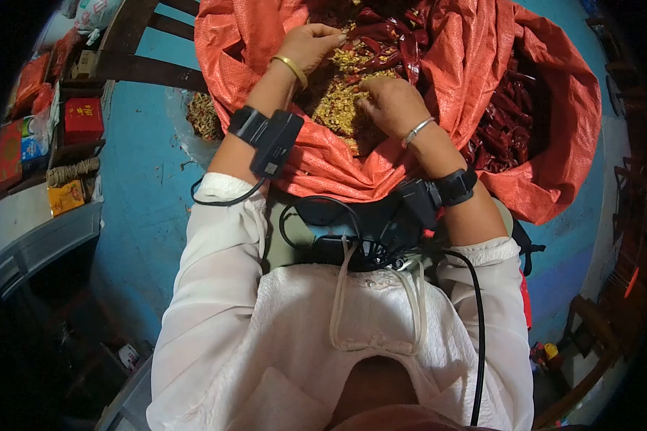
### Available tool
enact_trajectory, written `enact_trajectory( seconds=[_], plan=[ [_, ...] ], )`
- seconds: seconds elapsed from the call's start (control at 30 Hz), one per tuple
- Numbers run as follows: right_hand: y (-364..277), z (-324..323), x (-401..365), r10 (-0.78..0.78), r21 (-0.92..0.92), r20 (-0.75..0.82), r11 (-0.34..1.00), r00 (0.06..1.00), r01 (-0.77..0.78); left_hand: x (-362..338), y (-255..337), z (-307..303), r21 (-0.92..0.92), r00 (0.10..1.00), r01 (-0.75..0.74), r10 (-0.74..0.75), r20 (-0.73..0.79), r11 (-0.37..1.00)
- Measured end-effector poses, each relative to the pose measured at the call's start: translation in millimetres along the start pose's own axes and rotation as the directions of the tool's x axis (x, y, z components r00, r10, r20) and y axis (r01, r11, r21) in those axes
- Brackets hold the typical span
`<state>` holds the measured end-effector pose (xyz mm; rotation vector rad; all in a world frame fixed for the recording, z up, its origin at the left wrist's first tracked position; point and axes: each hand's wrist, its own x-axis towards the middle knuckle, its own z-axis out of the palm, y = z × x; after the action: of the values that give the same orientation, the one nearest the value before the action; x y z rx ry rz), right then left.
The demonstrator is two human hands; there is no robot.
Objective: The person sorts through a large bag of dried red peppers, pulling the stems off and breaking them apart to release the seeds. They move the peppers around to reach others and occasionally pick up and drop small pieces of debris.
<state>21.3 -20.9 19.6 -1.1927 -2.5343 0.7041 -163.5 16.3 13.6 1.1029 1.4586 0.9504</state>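
My left hand (310,52) is over an open red woven sack (338,176), with thumb and fingers pinched together; whatever is between them is too small to make out. Beneath both hands lies a heap of yellow chili seeds (338,108). Dark red dried chilies (410,54) lie at the far side of the heap. My right hand (397,105) is low over the seeds, its fingers curled inward and its fingertips partly hidden, so any small thing in them does not show.
To the right, a second red sack (579,136) holds more dried chilies (509,118). Left of the near sack is a clear plastic bag (187,129) with small bits inside. A dark wooden chair (147,70) stands at upper left, near shelves with a red box (83,120).
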Motion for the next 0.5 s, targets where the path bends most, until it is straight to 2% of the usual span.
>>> enact_trajectory(
  seconds=[0.03,0.1,0.13,0.17,0.2,0.23,0.3,0.37,0.43,0.5],
  plan=[
    [1,-1,2,-0.002,0.0,-0.001,1.0,1.0,0.002,-5,0,-1,0.001,1.0,-0.001,0.001,-0.001,1.0],
    [2,0,4,0.063,0.109,-0.097,0.993,0.993,-0.052,-13,-3,-6,-0.334,0.992,0.107,-0.077,0.102,0.936],
    [7,1,6,0.053,0.156,-0.152,0.987,0.987,-0.029,-14,-4,-8,-0.333,0.992,0.107,-0.077,0.102,0.937],
    [8,1,6,0.074,0.142,-0.242,0.989,0.968,-0.04,-15,-5,-8,-0.4,0.99,0.11,-0.064,0.125,0.91],
    [9,-1,6,0.113,0.202,-0.297,0.978,0.948,-0.054,-17,-6,-9,-0.467,0.988,0.113,-0.049,0.148,0.877],
    [10,-3,7,0.152,0.258,-0.349,0.964,0.925,-0.061,-19,-6,-9,-0.471,0.988,0.11,-0.045,0.147,0.875],
    [17,-4,8,0.146,0.226,-0.38,0.972,0.913,-0.062,-23,-6,-11,-0.489,0.982,0.108,-0.014,0.191,0.866],
    [22,-3,9,0.182,0.103,-0.473,0.983,0.862,-0.15,-26,-7,-10,-0.466,0.983,0.106,-0.02,0.184,0.879],
    [32,8,13,0.157,0.08,-0.445,0.988,0.882,-0.135,-28,-6,-7,-0.44,0.983,0.105,-0.026,0.181,0.892],
    [34,15,17,0.087,-0.011,-0.397,0.995,0.914,-0.1,-29,-4,-4,-0.398,0.993,0.09,-0.05,0.111,0.913]
  ],
)
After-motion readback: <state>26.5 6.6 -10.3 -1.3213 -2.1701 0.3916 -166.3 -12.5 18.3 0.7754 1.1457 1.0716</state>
